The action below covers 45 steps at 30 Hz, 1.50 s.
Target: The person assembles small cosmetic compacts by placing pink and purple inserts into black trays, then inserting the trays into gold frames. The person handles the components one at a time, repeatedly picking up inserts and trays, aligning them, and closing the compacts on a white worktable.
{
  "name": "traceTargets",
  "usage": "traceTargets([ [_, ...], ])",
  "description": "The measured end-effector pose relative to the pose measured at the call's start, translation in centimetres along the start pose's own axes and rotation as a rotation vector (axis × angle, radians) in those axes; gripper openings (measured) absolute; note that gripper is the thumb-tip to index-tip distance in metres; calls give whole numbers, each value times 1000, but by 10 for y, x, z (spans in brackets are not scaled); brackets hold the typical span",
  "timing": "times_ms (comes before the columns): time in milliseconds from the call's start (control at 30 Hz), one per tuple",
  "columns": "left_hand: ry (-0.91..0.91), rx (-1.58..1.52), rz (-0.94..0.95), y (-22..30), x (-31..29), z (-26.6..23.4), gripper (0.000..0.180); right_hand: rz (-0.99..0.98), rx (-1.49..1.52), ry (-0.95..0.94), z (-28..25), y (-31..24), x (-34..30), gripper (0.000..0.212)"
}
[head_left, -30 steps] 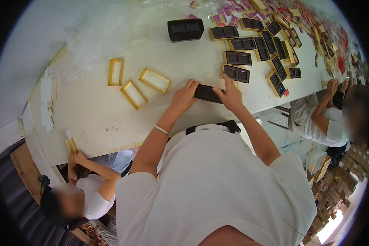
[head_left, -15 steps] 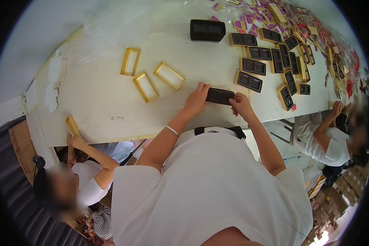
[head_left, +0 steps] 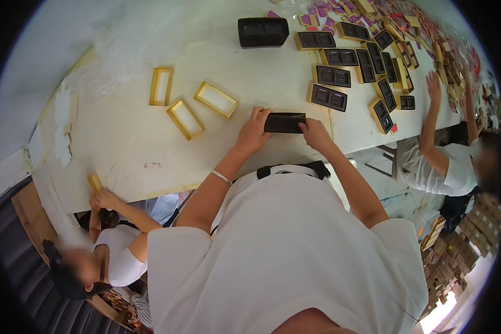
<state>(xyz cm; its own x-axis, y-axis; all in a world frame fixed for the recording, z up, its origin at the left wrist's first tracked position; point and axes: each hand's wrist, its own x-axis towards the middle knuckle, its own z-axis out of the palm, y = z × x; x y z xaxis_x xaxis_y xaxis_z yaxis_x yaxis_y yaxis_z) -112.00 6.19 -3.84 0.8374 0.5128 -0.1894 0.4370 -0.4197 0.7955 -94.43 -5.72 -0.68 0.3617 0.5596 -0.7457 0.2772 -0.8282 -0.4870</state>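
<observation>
A dark plastic tray insert is held level between my two hands near the table's front edge. My left hand grips its left end, fingers at the far side. At the right end, my right hand pinches the corner with thumb and fingers. Whether a box frame lies beneath or around the insert, I cannot tell. To the left lie three gold rectangular frames without inserts, the nearest being one gold frame. Beyond my hands stands a stack of dark inserts.
Several gold boxes with dark inserts lie on the table at right. Purple and gold pieces are heaped behind. A person at left holds a gold strip; another person at right reaches over the table.
The insert has turned nearly level, and its studded top face shows less. My right hand has closed in on its right end. The person at right has stretched both arms out.
</observation>
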Motion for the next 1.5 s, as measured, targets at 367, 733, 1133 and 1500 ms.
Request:
traceTargets([
  [367, 28, 65, -1, 1, -4, 9, 58, -187, -303, 222, 6, 26, 22, 48],
  [733, -59, -17, -70, 19, -3, 3, 67, -415, -552, 559, 7, 12, -1, 57],
  [1133, -102, 765, -90, -63, 22, -145, 76, -910, -661, 798, -52, 20, 1, 50],
  [1500, 71, 162, -75, -14, 10, -30, 70, -931, -844, 733, -84, -136, 128, 11],
])
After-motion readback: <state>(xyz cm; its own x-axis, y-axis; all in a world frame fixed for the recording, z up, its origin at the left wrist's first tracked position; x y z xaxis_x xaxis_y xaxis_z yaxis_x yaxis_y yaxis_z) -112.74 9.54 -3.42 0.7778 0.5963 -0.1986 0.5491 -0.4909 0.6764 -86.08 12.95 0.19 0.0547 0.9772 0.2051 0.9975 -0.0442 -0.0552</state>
